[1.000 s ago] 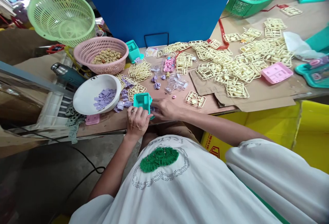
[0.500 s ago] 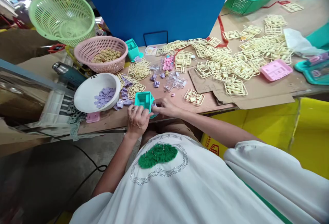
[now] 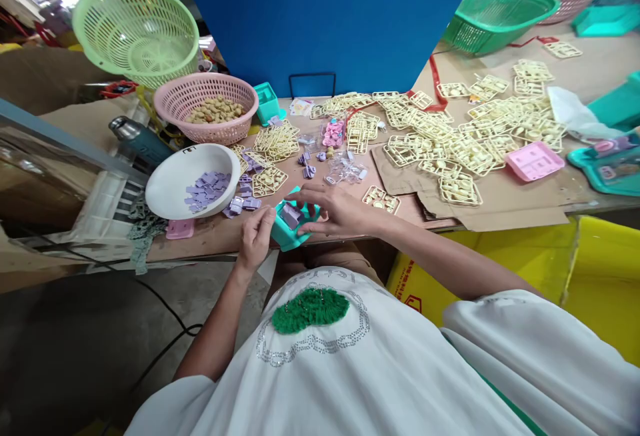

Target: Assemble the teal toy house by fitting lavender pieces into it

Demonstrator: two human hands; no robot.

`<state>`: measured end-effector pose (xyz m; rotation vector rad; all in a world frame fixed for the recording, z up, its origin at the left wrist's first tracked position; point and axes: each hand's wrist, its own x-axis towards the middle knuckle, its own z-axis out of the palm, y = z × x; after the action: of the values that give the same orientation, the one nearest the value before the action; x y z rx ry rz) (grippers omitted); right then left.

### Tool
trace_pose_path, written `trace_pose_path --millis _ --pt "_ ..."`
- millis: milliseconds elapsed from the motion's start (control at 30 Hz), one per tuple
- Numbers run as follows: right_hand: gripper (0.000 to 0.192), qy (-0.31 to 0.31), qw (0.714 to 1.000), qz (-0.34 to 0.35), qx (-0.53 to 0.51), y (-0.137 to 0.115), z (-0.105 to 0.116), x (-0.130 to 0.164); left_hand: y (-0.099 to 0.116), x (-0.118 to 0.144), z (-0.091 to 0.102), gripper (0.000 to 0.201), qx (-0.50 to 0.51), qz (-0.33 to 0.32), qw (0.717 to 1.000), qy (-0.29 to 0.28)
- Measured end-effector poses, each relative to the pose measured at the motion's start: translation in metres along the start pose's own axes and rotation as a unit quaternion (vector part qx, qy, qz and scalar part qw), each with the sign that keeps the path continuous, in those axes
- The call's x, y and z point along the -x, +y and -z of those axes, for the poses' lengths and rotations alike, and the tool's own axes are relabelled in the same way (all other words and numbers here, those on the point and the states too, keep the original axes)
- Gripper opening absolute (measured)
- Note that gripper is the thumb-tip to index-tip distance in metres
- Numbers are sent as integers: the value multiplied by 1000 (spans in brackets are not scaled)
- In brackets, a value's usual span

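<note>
At the table's front edge, a teal plastic box point(image 3: 288, 240) is tilted between my two hands. My left hand point(image 3: 255, 239) grips its left side, fingers folded and thumb on top. My right hand point(image 3: 343, 213) curves around the right side, with the thumb low and the fingers over the far rim. A lavender plastic piece point(image 3: 291, 215) shows at the box, close to my right fingertips; how it sits there is partly hidden. Several loose lavender pieces point(image 3: 242, 205) lie to the left, by a white bowl point(image 3: 156, 186) holding more of them.
Behind the bowl stand a pink basket point(image 3: 173, 99) of tan pieces, a light green basket point(image 3: 103, 36) and a flask point(image 3: 143, 139). Cream part frames point(image 3: 463, 149) spread across the right, near a pink tray point(image 3: 535, 161). A blue board point(image 3: 325, 23) rises at the back. Yellow crates point(image 3: 525, 256) stand below.
The teal box has turned and tilted, and a lavender piece now shows at it. My right hand has gone from pinching at its right side to spreading around it. The view has shifted slightly.
</note>
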<state>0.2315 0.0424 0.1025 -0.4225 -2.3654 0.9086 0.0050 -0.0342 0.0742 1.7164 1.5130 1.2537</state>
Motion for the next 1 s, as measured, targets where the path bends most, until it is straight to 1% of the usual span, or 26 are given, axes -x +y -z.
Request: trace_pose_path --millis 100,167,200,267,333,400,467,500,567,667,767,867,933,1000 --pt "32 -39 999 -5 14 -6 6 -8 -1 -1 -6 65 77 85 993 -23" --pt "24 -70 998 -10 -2 -3 8 -14 -1 -2 -10 69 105 114 988 -29" --pt "22 -75 997 -21 -26 1 7 -16 0 -2 -11 70 109 122 986 -26" --pt "23 -63 990 -65 -112 13 4 -18 2 -3 -12 73 108 132 985 -15" --pt "28 -36 966 -125 -225 26 -4 -16 5 -3 -12 73 105 137 985 -3" --pt "33 -18 927 -175 -332 35 -13 -12 9 -2 -9 72 93 130 987 5" --pt "40 -8 894 -199 -400 38 -22 -7 11 -1 -6 70 71 113 991 7" --pt "43 -3 887 -199 -416 38 -25 -5 11 0 -5 70 60 101 993 5" --pt "48 7 891 -185 -415 35 -28 -3 9 0 -3 68 48 78 996 -1" --pt "50 28 912 -159 -378 31 -27 -4 4 -4 -3 68 38 30 999 10" --pt "48 46 930 -149 -333 31 -20 -8 -1 -10 -7 69 42 -5 999 23" --pt "49 34 935 -158 -317 32 -14 -7 -3 -14 -11 67 51 -2 999 18" --pt "51 15 928 -169 -331 32 -13 -5 -4 -13 -11 67 55 10 998 14" --pt "53 14 919 -175 -354 32 -14 -2 -5 -11 -11 67 58 28 998 15"
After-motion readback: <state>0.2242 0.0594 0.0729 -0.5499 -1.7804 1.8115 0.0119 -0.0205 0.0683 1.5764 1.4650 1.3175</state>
